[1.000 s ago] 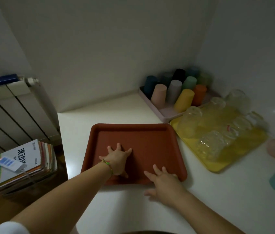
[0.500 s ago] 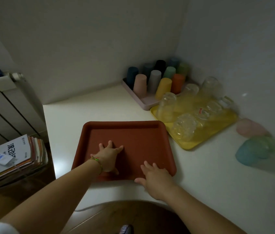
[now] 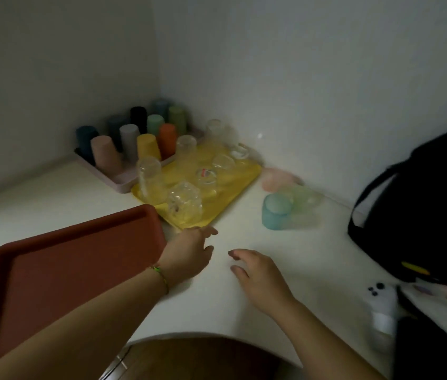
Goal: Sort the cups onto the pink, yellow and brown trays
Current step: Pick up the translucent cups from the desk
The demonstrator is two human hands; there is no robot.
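Both hands were released, holding nothing: the left hand (image 3: 189, 253) by the near corner of the yellow tray (image 3: 245, 174), the right hand (image 3: 258, 275) nearer still. The frosted blue cup (image 3: 276, 212) sat right of that tray, unsorted; probably light, stiff and slick, best gripped round its wall.

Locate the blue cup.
Head view, right of centre: blue cup on the counter, just right of the yellow tray, beside a green cup.

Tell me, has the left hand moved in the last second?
Yes. The left hand has come off the brown tray, where it lay flat, and is now to that tray's right, beside the near corner of the yellow tray.
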